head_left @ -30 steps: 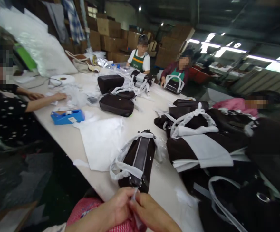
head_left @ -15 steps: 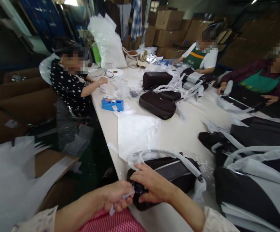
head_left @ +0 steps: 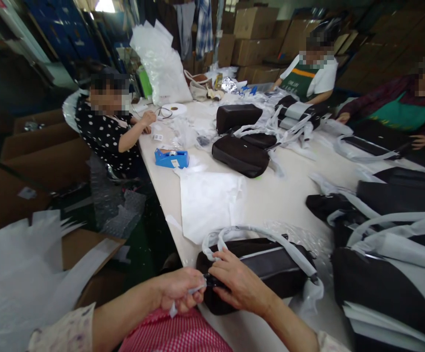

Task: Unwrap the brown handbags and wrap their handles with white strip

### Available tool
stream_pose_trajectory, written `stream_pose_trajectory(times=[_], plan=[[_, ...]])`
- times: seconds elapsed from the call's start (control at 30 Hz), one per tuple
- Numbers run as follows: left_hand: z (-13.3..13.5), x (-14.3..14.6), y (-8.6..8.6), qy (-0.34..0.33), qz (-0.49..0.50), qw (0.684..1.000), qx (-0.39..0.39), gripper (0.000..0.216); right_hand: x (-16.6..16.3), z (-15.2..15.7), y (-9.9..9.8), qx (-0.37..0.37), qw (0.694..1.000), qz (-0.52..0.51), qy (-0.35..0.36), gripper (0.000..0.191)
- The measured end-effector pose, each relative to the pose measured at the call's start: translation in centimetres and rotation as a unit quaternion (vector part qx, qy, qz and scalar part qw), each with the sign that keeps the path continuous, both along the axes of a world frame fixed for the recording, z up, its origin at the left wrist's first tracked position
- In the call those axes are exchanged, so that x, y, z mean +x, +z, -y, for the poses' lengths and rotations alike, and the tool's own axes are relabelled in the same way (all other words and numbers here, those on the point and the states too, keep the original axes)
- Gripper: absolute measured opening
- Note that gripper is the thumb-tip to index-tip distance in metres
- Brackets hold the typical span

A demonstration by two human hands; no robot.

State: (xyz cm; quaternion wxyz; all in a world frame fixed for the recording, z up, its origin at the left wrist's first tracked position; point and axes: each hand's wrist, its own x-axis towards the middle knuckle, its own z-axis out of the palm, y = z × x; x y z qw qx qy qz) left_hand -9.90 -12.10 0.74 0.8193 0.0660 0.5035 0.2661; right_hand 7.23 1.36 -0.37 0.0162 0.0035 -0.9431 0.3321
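Observation:
A black handbag (head_left: 271,259) lies on its side at the near edge of the table, its handles (head_left: 296,256) wrapped in white tissue. My left hand (head_left: 183,289) is closed in a fist at the bag's left end, with a strip of white wrapping (head_left: 173,309) poking out below the fingers. On the same end rests my right hand (head_left: 236,281), thumb and fingers around a small dark part beside the left fist. Exactly what that part is, the fingers hide. Clear plastic film (head_left: 296,232) lies behind the bag.
White sheets (head_left: 210,205) and a blue tape dispenser (head_left: 171,159) lie farther up the table (head_left: 285,195). More black bags (head_left: 384,278) crowd the right side. Cartons (head_left: 43,161) stand left. One co-worker (head_left: 104,127) sits at the left edge; two others work across the table.
Both my hands stay at the bag's left end, and the view has shifted slightly. The co-worker at the left has drawn a hand back toward their body.

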Motion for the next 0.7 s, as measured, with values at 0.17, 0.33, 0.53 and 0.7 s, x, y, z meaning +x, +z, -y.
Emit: stream_pose_trajectory(times=[0.17,0.33,0.53,0.7], plan=[[-0.7,-0.7,0.4,-0.036,0.009,0.999,-0.001,0.043,-0.4,-0.1,-0.3,0.014,1.000,-0.009,-0.007,0.017],[-1.0,-1.1,0.5,-0.081,0.001,0.997,-0.002,0.040,-0.6,-0.2,0.4,-0.012,1.000,-0.001,-0.011,0.026],[-1.9,-1.1,0.6,-0.085,-0.009,0.996,-0.020,0.039,-0.5,0.7,-0.9,0.009,0.998,-0.032,-0.059,0.009],[-1.1,-1.4,2.3,-0.095,-0.213,0.967,0.097,0.043,-0.5,0.7,-1.5,-0.017,0.996,-0.071,-0.054,0.012]])
